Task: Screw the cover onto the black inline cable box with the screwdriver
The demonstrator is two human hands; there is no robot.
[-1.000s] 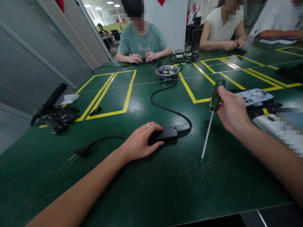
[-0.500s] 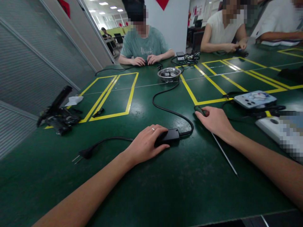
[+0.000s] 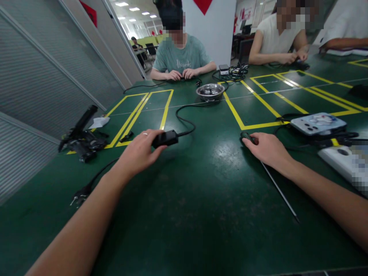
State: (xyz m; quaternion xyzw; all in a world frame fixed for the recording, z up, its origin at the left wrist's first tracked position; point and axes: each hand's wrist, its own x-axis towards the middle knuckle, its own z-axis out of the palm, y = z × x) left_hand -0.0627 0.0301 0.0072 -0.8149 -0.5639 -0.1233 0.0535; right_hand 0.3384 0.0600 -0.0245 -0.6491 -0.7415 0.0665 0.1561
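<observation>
My left hand [image 3: 140, 151] is closed on a black power adapter [image 3: 165, 138], holding it just above the green table [image 3: 201, 214] near a yellow-taped box. Its black cable [image 3: 185, 120] curls back toward the metal bowl, and its plug [image 3: 79, 195] lies on the table at the left beside my forearm. My right hand [image 3: 268, 149] rests over the dark green handle [image 3: 246, 136] of a long screwdriver that lies flat. The thin metal shaft [image 3: 280, 193] points toward the near right edge.
A metal bowl [image 3: 210, 91] stands mid-table. Black parts [image 3: 82, 140] lie at the left edge. A phone [image 3: 317, 123] and a white device [image 3: 342, 159] sit at the right. Other people [image 3: 181, 53] work across the table, with a cable bundle [image 3: 234, 70] beside them.
My right hand brought the screwdriver down from upright and laid it flat on the table. My left hand carried the adapter to the left and away from me, dragging the cable.
</observation>
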